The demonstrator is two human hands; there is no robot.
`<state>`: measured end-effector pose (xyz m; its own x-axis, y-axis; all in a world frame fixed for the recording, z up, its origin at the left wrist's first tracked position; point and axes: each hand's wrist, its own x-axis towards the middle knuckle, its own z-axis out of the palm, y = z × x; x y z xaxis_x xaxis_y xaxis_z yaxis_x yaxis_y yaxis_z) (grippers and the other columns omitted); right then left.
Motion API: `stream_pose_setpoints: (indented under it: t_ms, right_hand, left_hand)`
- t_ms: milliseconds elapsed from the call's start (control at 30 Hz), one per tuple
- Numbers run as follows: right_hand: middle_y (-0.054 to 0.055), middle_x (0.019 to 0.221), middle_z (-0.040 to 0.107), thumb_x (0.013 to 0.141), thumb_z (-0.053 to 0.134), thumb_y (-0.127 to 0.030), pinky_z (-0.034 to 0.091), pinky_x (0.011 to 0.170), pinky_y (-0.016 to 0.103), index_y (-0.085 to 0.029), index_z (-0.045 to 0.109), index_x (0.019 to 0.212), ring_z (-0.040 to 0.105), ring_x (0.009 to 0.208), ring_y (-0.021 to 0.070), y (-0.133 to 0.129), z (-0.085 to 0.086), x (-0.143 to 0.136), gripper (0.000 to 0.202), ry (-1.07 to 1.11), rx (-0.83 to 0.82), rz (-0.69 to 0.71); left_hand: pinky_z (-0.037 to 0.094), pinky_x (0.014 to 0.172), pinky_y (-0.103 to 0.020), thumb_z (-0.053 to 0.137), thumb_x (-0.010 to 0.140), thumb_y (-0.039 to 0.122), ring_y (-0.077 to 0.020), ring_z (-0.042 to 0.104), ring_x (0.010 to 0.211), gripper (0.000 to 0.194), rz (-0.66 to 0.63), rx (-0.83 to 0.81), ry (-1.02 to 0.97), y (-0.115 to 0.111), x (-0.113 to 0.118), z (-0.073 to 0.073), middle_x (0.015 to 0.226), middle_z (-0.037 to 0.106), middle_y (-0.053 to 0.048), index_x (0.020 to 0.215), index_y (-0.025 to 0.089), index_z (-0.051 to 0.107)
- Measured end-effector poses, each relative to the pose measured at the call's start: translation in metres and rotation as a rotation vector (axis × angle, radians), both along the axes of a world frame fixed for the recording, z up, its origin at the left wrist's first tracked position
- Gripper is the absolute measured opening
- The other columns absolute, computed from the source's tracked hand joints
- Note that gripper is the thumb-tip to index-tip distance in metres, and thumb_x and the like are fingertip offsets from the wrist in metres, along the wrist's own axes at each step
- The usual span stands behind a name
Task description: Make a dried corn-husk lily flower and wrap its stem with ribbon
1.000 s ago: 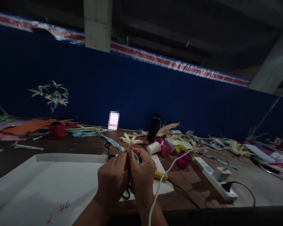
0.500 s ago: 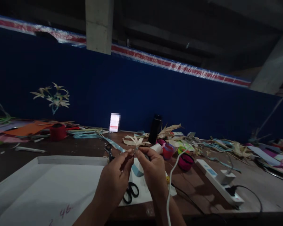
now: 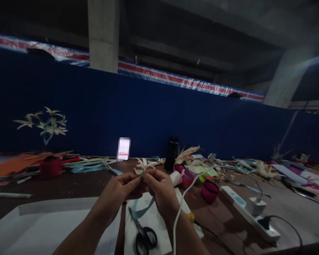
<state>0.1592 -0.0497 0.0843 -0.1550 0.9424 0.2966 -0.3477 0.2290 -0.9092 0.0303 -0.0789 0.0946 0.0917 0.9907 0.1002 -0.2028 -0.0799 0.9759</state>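
A pale, pointed-petal flower (image 3: 143, 165) stands up between my hands near the middle of the view. My left hand (image 3: 122, 189) pinches at the flower's base from the left. From the right, my right hand (image 3: 159, 186) grips the same base, fingertips close to the left ones. Light blue ribbon (image 3: 143, 211) hangs below my fingers in a loop. Black-handled scissors (image 3: 146, 239) lie beneath on a printed paper sheet (image 3: 162, 244), blades pointing away. What exactly each fingertip presses is too small to tell.
A white tray (image 3: 66, 203) is at front left, a power strip (image 3: 251, 216) at right. A white cable (image 3: 181, 205) crosses my right forearm. Behind are a black bottle (image 3: 172, 154), a lit phone (image 3: 123, 149), tape rolls (image 3: 210, 191) and a flower arrangement (image 3: 49, 122).
The view has tilted up and shifted. My hands have moved slightly left with the flower, and the blue ribbon now loops below them. The scissors show more fully.
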Motion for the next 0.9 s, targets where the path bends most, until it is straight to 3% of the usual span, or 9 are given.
stream_pose_setpoints:
  t_ms: [100, 200, 400, 533, 667, 900]
  right_hand:
    - [-0.006, 0.048, 0.047, 0.068, 0.067, -0.027, 0.027, 0.04, 0.017, -0.014, 0.065, 0.07, 0.032, 0.041, 0.0042, 0.014, -0.005, -0.008, 0.014, 0.013, -0.009, -0.014]
    - [-0.003, 0.056, 0.057, 0.07, 0.065, -0.027, 0.038, 0.05, 0.02, -0.014, 0.066, 0.071, 0.046, 0.051, 0.0082, 0.026, -0.008, -0.013, 0.013, -0.035, 0.059, -0.077]
    - [0.001, 0.064, 0.063, 0.077, 0.058, -0.03, 0.042, 0.061, 0.024, -0.015, 0.064, 0.068, 0.055, 0.063, 0.0142, 0.039, -0.02, -0.017, 0.018, -0.322, 0.242, -0.341]
    - [0.001, 0.069, 0.062, 0.081, 0.054, -0.03, 0.041, 0.065, 0.024, -0.017, 0.062, 0.072, 0.056, 0.067, 0.0144, 0.04, -0.031, -0.02, 0.018, -0.45, 0.347, -0.462]
    - [0.0, 0.064, 0.056, 0.082, 0.053, -0.031, 0.038, 0.06, 0.024, -0.018, 0.056, 0.065, 0.051, 0.062, 0.0134, 0.031, -0.033, -0.023, 0.021, -0.542, 0.406, -0.55]
    - [0.0, 0.076, 0.058, 0.082, 0.052, -0.021, 0.039, 0.067, 0.025, -0.02, 0.06, 0.083, 0.055, 0.072, 0.0138, 0.023, -0.03, -0.025, 0.008, -0.543, 0.596, -0.516]
  left_hand:
    - [0.051, 0.062, -0.026, 0.068, 0.067, 0.038, -0.0146, 0.062, 0.062, 0.025, 0.043, 0.021, 0.07, 0.016, -0.006, -0.001, 0.064, 0.066, -0.003, 0.073, 0.014, 0.066]
    - [0.049, 0.058, -0.024, 0.066, 0.068, 0.038, -0.0143, 0.06, 0.06, 0.024, 0.102, 0.113, 0.199, 0.034, -0.011, -0.007, 0.061, 0.064, -0.002, 0.067, 0.014, 0.065]
    - [0.045, 0.055, -0.022, 0.061, 0.072, 0.038, -0.0149, 0.059, 0.061, 0.021, 0.297, 0.287, 0.395, 0.061, -0.014, -0.035, 0.064, 0.066, -0.001, 0.069, 0.017, 0.065]
    - [0.047, 0.057, -0.022, 0.06, 0.073, 0.036, -0.0165, 0.062, 0.064, 0.018, 0.407, 0.412, 0.437, 0.063, -0.013, -0.049, 0.068, 0.068, -0.001, 0.071, 0.019, 0.066]
    - [0.049, 0.061, -0.023, 0.059, 0.074, 0.036, -0.0164, 0.063, 0.063, 0.019, 0.519, 0.523, 0.457, 0.055, -0.01, -0.051, 0.07, 0.069, -0.002, 0.076, 0.019, 0.068]
    - [0.049, 0.06, -0.021, 0.056, 0.078, 0.038, -0.0161, 0.064, 0.066, 0.022, 0.606, 0.577, 0.497, 0.051, -0.009, -0.05, 0.074, 0.069, -0.002, 0.083, 0.02, 0.068]
